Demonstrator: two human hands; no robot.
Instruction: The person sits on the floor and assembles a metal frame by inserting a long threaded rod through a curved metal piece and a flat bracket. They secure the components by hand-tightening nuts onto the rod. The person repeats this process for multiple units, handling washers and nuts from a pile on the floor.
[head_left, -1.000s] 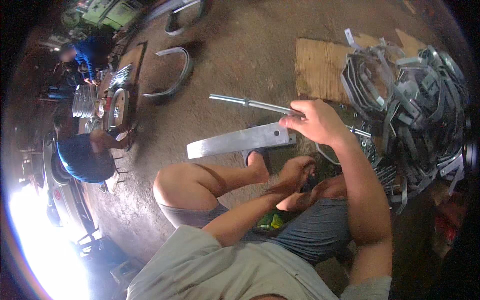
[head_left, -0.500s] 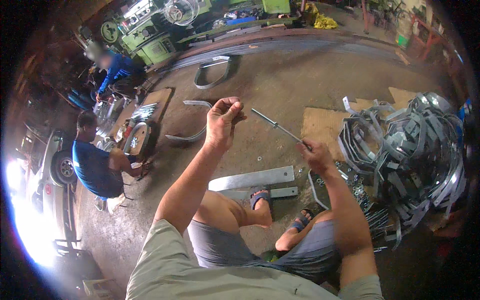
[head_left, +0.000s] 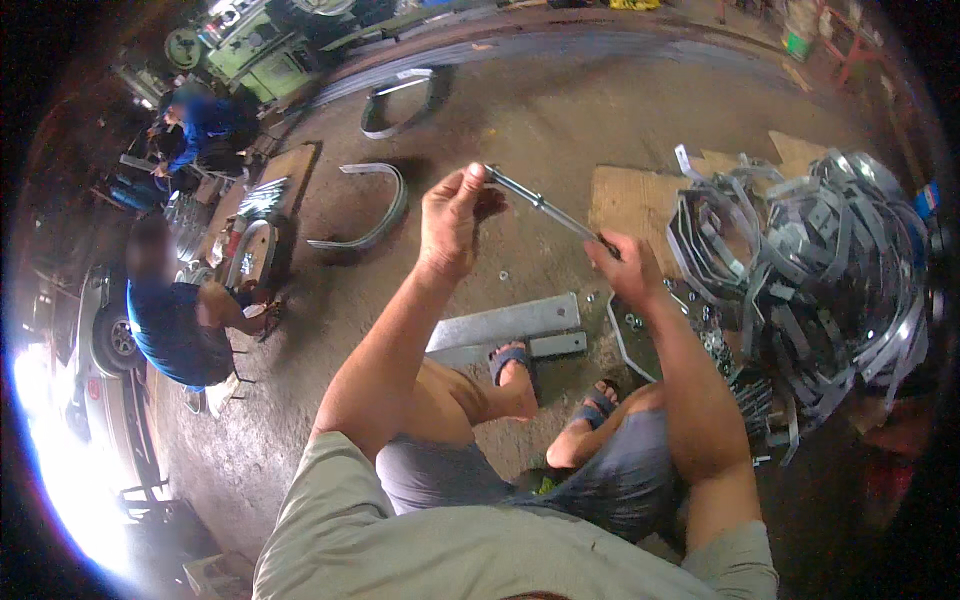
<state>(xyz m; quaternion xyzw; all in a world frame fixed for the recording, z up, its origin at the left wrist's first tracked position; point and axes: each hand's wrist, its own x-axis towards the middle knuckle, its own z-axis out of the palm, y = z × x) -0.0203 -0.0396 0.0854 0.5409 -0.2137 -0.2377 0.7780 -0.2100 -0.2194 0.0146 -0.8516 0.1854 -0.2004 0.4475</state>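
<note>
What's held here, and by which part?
A metal rod: the right hand grips its right end; the left hand is at its left end, grip unclear.

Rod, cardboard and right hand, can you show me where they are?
Rod (head_left: 568, 221): head view, on the middle of its shaft.
Cardboard (head_left: 635, 212): head view, on its bare left part.
Right hand (head_left: 630, 268): head view, on the back of the hand.

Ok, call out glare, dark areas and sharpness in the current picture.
All in the head view: white glare washes out the lower left, beside the parked vehicle; corners fall to black; the pile of bent metal strips shows glints; the metal rod in the right hand reads fairly sharp.
</note>
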